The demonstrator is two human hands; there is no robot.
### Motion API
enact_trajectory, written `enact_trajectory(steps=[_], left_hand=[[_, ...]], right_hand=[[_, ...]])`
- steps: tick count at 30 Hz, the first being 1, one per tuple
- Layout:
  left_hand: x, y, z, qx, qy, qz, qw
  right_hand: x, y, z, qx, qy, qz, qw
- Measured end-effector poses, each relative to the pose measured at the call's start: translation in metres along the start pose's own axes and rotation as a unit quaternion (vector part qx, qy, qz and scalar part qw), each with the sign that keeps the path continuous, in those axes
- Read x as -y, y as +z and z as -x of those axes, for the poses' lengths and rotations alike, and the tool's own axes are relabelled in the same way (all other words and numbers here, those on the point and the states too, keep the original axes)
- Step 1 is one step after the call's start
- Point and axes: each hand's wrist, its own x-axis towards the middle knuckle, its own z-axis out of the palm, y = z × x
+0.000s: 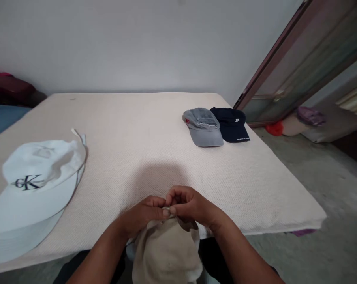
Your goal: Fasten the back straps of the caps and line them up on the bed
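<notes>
In the head view, a beige cap [169, 252] was held at the near edge of a pale cloth [131, 130], its upper edge gripped by both hands and its body hung down toward the person's lap. The edge was pinched between the thumb and bent fingers of the left hand [145, 213]. By the right hand [192, 203], the same edge was pinched just beside the left thumb, with the fingers curled inward; both hands were nearly closed. Whether anything small was gripped between the fingertips could not be told. At the left, a white cap [36, 197] printed with black letters was laid on the cloth, and a second pale brim [33, 240] was seen beneath its own. Farther back at the right, a gray cap [202, 120] was set against a dark blue cap [229, 120], which was partly covered by it.
</notes>
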Motion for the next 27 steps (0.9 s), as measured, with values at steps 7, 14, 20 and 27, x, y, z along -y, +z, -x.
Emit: enact_trajectory(steps=[7,14,20,27], left_hand=[[0.002,0.005,-0.005,-0.008,0.024,0.048,0.999],[-0.003,0.0,0.0,-0.05,0.044,0.027,0.997],[0.001,-0.006,0.006,-0.066,0.079,0.095,0.99],[-0.025,-0.025,0.028,-0.163,0.1,0.278,0.941]], right_hand=[[-0.001,0.0,0.001,-0.004,-0.007,-0.048,0.999],[-0.003,0.003,-0.006,-0.037,-0.043,-0.02,0.998],[0.0,0.007,-0.009,-0.018,-0.032,0.037,0.999],[0.004,0.011,-0.013,-0.012,-0.024,0.043,0.999]])
